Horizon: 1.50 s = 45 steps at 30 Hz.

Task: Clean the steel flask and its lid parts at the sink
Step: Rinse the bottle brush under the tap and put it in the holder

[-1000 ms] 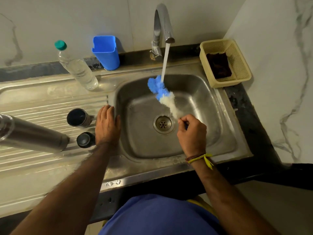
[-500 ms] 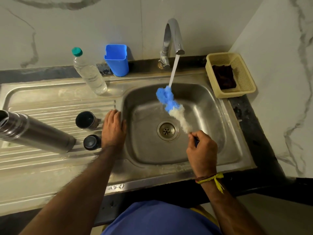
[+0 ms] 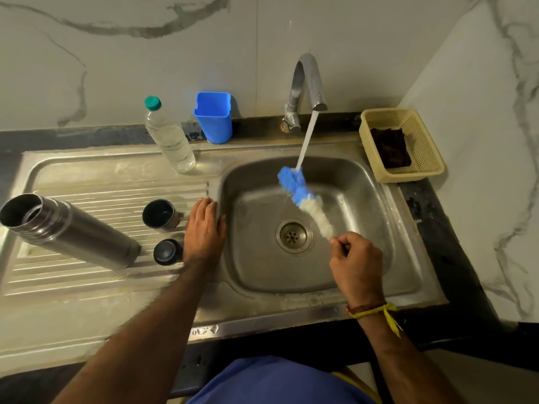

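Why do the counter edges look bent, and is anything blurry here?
Head view: the wide-angle lens bows the sink rim and counter edges; lighting is dim and warm; the brush under the tap looks slightly soft; the steel flask stays fairly sharp.

Left hand point(image 3: 204, 228) lies flat, fingers point(image 3: 205, 207) straight; right hand point(image 3: 357, 262) is curled tight, both forearms extended.

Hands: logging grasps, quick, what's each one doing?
Left hand: open, flat on the sink rim.
Right hand: fingers gripping the bottle brush.
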Available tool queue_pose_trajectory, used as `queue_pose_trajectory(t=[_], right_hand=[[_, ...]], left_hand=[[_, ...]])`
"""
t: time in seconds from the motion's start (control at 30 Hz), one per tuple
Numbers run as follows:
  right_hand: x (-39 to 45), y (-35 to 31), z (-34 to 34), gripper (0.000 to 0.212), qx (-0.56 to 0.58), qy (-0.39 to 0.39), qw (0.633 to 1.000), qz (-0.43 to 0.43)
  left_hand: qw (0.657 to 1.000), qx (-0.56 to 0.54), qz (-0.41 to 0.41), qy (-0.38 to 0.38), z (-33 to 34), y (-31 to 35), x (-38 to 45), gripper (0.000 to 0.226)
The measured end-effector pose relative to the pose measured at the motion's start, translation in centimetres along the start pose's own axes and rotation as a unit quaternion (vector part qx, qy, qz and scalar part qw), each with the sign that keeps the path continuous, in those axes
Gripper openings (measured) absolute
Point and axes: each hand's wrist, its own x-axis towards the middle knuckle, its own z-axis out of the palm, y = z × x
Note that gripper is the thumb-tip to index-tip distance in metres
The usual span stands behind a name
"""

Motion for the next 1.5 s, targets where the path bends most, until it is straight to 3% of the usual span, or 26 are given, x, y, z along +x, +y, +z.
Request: queue_pose_trajectory(t=[0.13,0.67,0.8,1.0,1.3,1.5], right_hand=[[-0.7,0.9,-1.0,0.023,0.059,-0.076,0.994,0.057],[-1.2,-0.7,-0.4,0.026,0.113,-0.117,0.979,0.125],[-0.6,-4.6,-0.9,0.014,0.131,-0.121,0.983,0.034],[1.9,-12.4,-1.5,0.007,0.01,-0.066,0.98,-0.188],[9.2,-23.4,-3.3,0.021,-0.264,-0.051,0.917,-0.294],[13.2,-28.8,-0.9,0.025,-0.353,-0.03,0.869,-0.347]], left_hand=[[1.0,0.0,-0.001,-0.005,0.0,0.1,0.2,0.041],[1.0,0.005,-0.004,-0.01,0.1,0.0,0.2,0.043],[1.0,0.012,-0.001,0.004,0.4,-0.2,0.2,0.039],[1.0,0.012,0.008,0.012,0.5,-0.2,0.3,0.039],[1.0,0.008,-0.006,0.014,0.4,0.1,0.2,0.042],[1.0,0.016,-0.001,0.018,0.4,0.1,0.2,0.041]])
